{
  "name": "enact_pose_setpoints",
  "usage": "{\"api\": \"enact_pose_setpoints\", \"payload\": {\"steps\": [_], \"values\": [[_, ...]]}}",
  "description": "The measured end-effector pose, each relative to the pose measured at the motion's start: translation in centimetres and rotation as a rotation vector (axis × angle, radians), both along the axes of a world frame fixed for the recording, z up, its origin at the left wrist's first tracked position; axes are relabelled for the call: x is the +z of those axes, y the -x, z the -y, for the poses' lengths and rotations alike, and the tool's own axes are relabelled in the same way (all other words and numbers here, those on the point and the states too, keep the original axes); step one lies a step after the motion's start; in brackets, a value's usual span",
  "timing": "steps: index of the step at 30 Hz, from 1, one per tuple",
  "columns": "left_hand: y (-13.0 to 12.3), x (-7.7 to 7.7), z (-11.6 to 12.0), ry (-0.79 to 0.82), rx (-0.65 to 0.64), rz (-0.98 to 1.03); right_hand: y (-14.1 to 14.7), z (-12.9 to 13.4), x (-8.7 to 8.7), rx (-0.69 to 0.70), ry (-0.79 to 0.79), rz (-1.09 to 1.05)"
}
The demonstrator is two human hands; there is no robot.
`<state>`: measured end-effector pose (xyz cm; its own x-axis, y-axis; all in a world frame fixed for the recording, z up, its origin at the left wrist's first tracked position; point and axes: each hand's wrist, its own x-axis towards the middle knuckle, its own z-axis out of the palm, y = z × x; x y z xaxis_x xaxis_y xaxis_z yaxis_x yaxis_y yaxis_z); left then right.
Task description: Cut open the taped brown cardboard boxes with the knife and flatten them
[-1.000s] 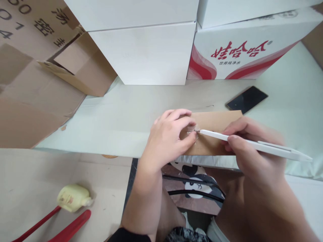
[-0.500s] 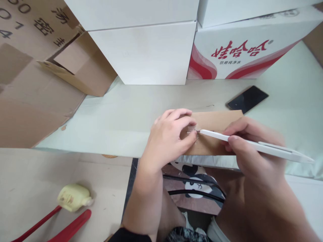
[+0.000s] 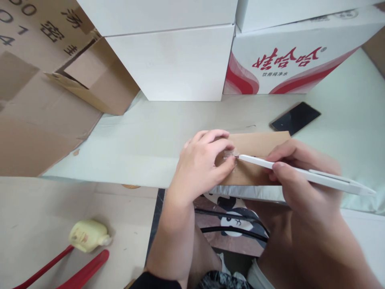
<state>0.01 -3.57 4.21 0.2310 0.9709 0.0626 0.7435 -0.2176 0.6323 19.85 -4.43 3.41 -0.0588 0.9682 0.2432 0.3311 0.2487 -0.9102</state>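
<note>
"Brown cardboard box (image 3: 258, 142), lying between left grip (image 3: 201, 162) and right grip (image 3: 309, 176). Why held so?"

"The left grip seems to steady it, fingers curled over one end; whether they pinch anything, I can't tell. The right grip is closed around a slim white tool (image 3: 258, 161), slanted presumably so its tip meets the left thumb."

"How does the box look?"

"Narrow, plain, with crinkled clear tape (image 3: 229, 153) at the left grip's fingertips. Beyond the right grip lies a phone (image 3: 296, 117)."

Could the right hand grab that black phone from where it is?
Probably yes: the phone lies just past the small cardboard box, not far from the right hand, with most of its screen uncovered. But that hand holds a white pen-like tool, which would likely need setting down first.
</note>
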Motion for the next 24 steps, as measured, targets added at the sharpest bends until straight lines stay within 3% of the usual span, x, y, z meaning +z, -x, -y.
{"api": "enact_pose_setpoints", "payload": {"steps": [24], "values": [[0.14, 0.03, -0.17, -0.005, -0.003, -0.008, -0.12, -0.13, 0.9, -0.087, 0.135, -0.067]]}}
